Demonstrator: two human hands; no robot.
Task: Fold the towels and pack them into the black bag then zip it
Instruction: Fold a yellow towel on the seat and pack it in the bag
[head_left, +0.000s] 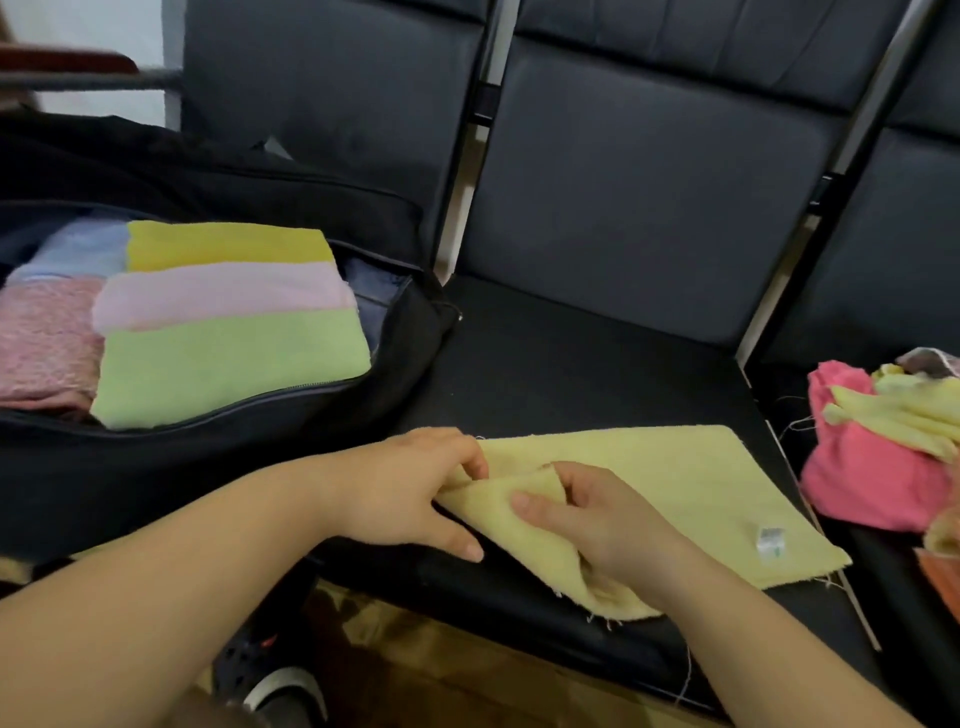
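My left hand (415, 493) pinches the near-left edge of the pale yellow towel (675, 499), fingers curled over the fabric and thumb lying along the seat edge. My right hand (587, 525) grips a raised fold of the same towel, thumb on top, the other fingers tucked under the cloth. The towel lies on the black chair seat (561, 374) in front of me, its right half spread flat, its left part lifted into a ridge between my hands. A small white label (769, 540) is sewn near the towel's right edge; it carries a greenish mark, but I cannot read any writing on it, the view being too soft.

To my left the black bag (260, 415) sits unzipped on the next seat. Inside it, folded towels lie side by side: a yellow towel (228, 244), a light pink towel (223, 291) and a green towel (228, 364) overlapping in a row, with a blue towel (78, 244) and a darker pink towel (47, 338) further left.

On the seat to my right rests a loose heap of unfolded towels (883, 457), bright pink and pale yellow.
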